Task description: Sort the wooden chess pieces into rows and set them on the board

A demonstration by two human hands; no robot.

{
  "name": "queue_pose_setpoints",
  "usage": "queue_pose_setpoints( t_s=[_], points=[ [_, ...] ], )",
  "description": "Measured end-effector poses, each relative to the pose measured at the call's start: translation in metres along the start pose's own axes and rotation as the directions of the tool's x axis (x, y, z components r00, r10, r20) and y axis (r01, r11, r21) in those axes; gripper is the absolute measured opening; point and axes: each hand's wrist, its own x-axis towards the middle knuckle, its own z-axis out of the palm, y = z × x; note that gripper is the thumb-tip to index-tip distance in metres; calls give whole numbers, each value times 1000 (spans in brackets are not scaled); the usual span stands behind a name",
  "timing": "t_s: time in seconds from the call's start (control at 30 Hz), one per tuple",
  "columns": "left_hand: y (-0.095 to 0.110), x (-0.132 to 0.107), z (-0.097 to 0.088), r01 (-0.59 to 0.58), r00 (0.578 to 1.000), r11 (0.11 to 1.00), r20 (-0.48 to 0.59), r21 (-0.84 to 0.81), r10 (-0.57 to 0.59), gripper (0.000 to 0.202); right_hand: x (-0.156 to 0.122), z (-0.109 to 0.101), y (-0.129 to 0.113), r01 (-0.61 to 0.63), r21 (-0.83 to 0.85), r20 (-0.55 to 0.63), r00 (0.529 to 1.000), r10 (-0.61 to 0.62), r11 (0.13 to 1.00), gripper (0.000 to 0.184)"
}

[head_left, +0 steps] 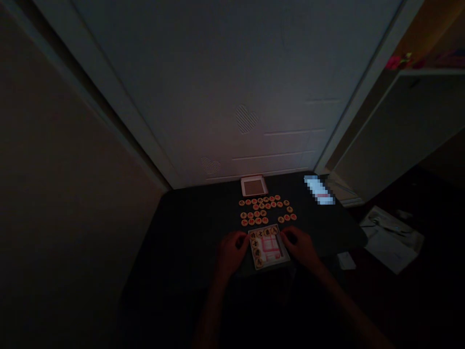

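Note:
A small square box tray (269, 247) with red lines inside lies on a dark table (189, 228); several round wooden game pieces sit along its top and left sides. My left hand (229, 253) rests at the tray's left edge, fingers curled against it. My right hand (300, 246) is at the tray's right edge, fingers curled near its top corner. Several more round pieces (266, 210) with dark and red marks lie spread on the table just beyond the tray. The room is very dim.
A box lid (253, 186) lies beyond the pieces by the white wall. A blurred pale object (318, 190) is at the table's far right. Papers (390, 237) lie on the floor to the right, near a white cabinet (395, 126).

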Motion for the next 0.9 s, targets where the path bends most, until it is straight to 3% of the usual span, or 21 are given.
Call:
queue_pose_setpoints(
  t_s=[0.9],
  points=[
    [2,0,0,-8,1000,1000,5,23,8,24,0,-1,1,-30,10,2,1000,30,1000,24]
  ],
)
